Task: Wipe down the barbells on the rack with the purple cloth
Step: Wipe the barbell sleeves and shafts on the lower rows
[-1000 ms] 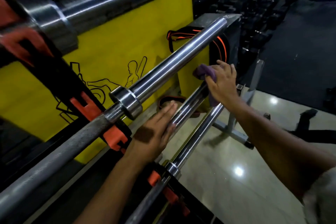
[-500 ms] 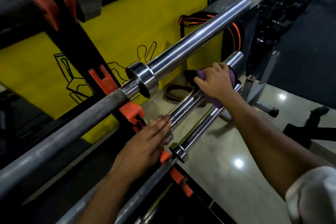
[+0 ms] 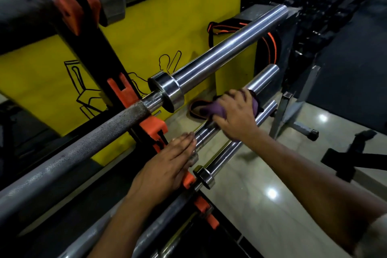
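Right hand (image 3: 235, 114) clenches crumpled purple cloth (image 3: 211, 110) around chrome steel barbell sleeve (image 3: 259, 84), long axis toward 1 o'clock, free end beyond. Left hand (image 3: 167, 165) flat, fingers straight, on same bar.

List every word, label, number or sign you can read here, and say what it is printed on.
No readable text anywhere.
The yellow wall panel carries only black line drawings of exercising figures, no lettering.
The barbell sleeves, orange rack hooks and purple cloth under the right hand show no markings.
The dark background equipment is too blurred to tell.
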